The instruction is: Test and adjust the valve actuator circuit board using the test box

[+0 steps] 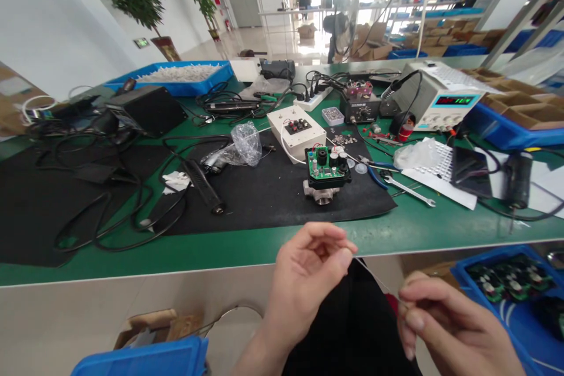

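My left hand [311,282] is closed in a pinch in front of the table edge. From its fingertips a thin pale wire [374,276] runs down to the right. My right hand [445,317] pinches the other end of it, lower and nearer to me. Whether this strand is wire or thread is hard to make out. Beyond my left hand, a green circuit board [326,165] in a black housing sits on a metal valve body [322,192], on a black mat [259,200].
Behind the board stands a beige switch box [296,129]. Pliers [374,173] and a wrench [412,189] lie right of it, before a power supply [440,97]. An electric screwdriver [205,188] lies left. Blue bins [467,282] hold boards at lower right.
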The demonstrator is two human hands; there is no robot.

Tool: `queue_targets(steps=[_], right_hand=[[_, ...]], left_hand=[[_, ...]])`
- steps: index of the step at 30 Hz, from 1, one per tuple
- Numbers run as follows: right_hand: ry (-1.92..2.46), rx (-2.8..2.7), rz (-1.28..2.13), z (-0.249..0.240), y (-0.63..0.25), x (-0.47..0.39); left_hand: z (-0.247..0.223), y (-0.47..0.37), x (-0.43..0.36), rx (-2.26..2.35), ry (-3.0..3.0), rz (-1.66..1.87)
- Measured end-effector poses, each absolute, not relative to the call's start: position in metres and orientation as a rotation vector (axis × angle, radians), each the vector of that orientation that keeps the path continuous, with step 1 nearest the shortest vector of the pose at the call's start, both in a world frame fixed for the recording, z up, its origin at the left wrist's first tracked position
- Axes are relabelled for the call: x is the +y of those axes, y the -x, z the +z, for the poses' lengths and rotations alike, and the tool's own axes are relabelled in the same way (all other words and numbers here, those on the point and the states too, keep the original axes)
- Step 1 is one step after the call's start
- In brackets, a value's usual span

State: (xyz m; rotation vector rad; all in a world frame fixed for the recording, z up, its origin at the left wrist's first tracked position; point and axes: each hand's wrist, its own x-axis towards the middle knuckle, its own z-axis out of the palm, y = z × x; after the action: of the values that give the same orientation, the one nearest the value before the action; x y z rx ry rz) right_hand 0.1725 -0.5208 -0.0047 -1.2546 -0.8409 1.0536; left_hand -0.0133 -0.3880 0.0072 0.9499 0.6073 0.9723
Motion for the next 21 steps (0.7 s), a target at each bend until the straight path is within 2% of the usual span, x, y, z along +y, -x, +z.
queue_targets(steps=[5, 11, 21], right_hand=[[1.247, -0.918, 0.669, -0.004, -0.142, -0.481], [1.308, -1.14, 0.381, -0.012, -0.136, -0.443], [1.303, -1.155, 0.357, -0.017, -0.13, -0.422]], left_hand=[[0.011, -0.029, -0.36, 0.554, -0.468, 0.9], [0.011, -0.045, -0.343, 0.582, -0.467, 0.856], [0.012, -0.044, -0.329, 0.648, -0.502, 0.824]])
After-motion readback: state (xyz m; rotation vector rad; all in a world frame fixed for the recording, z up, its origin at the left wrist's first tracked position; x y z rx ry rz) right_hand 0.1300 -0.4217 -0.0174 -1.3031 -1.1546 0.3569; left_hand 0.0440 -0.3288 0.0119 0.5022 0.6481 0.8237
